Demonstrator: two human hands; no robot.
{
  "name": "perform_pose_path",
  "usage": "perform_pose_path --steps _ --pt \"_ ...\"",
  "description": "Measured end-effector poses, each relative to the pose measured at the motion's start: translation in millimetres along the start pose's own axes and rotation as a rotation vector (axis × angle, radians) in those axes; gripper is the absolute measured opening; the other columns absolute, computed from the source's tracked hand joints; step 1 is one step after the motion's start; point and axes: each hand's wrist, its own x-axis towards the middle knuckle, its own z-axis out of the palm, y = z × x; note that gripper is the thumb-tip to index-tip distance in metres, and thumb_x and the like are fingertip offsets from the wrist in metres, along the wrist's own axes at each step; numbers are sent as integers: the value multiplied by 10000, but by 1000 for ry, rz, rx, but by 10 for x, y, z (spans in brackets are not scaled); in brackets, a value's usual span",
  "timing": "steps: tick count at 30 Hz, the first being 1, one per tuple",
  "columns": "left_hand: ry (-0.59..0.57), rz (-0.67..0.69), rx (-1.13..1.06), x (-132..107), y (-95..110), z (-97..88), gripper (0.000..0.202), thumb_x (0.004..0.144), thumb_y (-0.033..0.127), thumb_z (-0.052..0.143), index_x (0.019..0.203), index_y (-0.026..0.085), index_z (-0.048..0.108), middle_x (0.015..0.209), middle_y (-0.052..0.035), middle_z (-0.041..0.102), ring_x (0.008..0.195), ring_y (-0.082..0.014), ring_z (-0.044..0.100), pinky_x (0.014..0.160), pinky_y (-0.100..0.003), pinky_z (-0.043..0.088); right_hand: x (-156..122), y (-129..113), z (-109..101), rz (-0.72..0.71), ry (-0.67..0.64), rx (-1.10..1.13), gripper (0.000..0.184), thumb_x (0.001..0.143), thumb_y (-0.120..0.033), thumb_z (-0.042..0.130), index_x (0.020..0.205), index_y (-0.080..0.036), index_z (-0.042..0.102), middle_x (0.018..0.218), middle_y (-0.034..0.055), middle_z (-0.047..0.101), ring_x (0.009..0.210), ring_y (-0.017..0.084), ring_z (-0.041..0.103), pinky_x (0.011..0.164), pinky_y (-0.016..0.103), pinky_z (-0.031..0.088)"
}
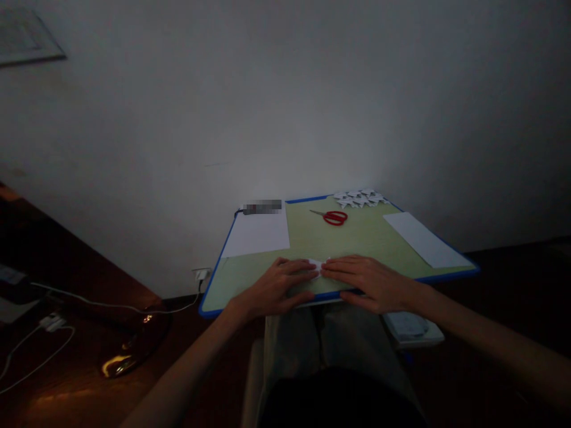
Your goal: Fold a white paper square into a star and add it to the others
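Observation:
A small folded piece of white paper (317, 267) lies on the light green tabletop (357, 238) near its front edge. My left hand (283, 285) rests flat with its fingertips on the paper's left side, its thumb apart and near the table edge. From the right, my right hand (363, 279) lays its stretched fingers on the paper's other side, thumb also apart. The fingers cover most of the paper, so its exact shape is hidden. Beyond my hands lies a pair of scissors (334, 218) with red handles, blades pointing left.
Several folded white paper pieces (361, 198) stand in rows at the back right. White sheets (259, 235) lie at the left, a partly blurred dark object (263, 207) on them. A white paper strip (423, 241) lies right. A wall (285, 119) stands behind.

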Motion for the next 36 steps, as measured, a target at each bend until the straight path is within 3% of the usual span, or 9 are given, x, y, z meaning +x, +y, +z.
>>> perform_pose_path --steps 6,9,17,22,25,27,29,33,36 --pt "-16 9 134 3 63 85 632 1080 585 503 1582 201 516 1622 -185 555 1517 -359 516 1172 -550 430 132 -181 56 5 19 -114 539 1007 -415 638 1436 -90 649 1428 242 698 1304 374 683 1115 598 541" --pt "-25 15 135 -30 62 126 642 1100 568 458 1622 194 455 1659 -175 509 1558 -344 464 1206 -542 402 150 -265 90 47 15 -136 519 999 -430 647 1371 -70 688 1363 246 732 1280 382 696 1125 585 544" --pt "-83 19 -12 -97 30 -7 591 1143 447 391 1691 232 336 1722 -116 404 1626 -272 345 1278 -512 331 -112 -117 204 56 40 17 604 1095 -364 521 1661 -183 415 1664 138 511 1564 292 468 1301 560 385" --pt "-45 8 -76 -91 -13 -24 521 1132 387 462 1638 262 443 1695 -102 465 1588 -254 427 1263 -512 362 -150 -77 192 69 6 44 639 1114 -387 509 1701 -239 307 1719 94 427 1603 263 403 1335 549 317" --pt "57 10 -100 -27 -77 48 418 1118 364 510 1508 247 602 1602 -117 595 1489 -268 558 1198 -510 441 -109 -68 141 80 -3 32 604 1108 -422 529 1673 -265 386 1686 91 492 1567 277 463 1316 574 328" --pt "163 -16 -167 48 -128 91 337 1125 342 479 1332 228 720 1394 -114 748 1313 -242 688 1134 -454 509 -56 -34 99 68 28 50 524 1105 -398 543 1617 -295 491 1612 76 595 1493 269 556 1277 569 383" --pt "248 -177 -127 139 -169 119 309 1108 359 510 1266 217 734 1290 -110 775 1214 -235 709 1084 -428 547 9 24 69 70 89 84 440 1103 -338 548 1540 -305 588 1505 68 693 1381 254 649 1204 535 468" --pt "249 -323 -30 300 -185 151 487 998 504 678 1357 176 678 1347 -184 726 1265 -371 629 1078 -618 500 117 158 82 176 229 107 351 1087 -312 558 1404 -262 698 1361 112 761 1256 286 705 1081 529 546" --pt "203 -364 4 371 -149 170 508 926 572 748 1266 196 719 1380 -182 702 1287 -407 601 1065 -662 471 145 229 126 293 210 104 416 1055 -407 613 1428 -237 682 1431 162 701 1338 344 641 1114 601 505"
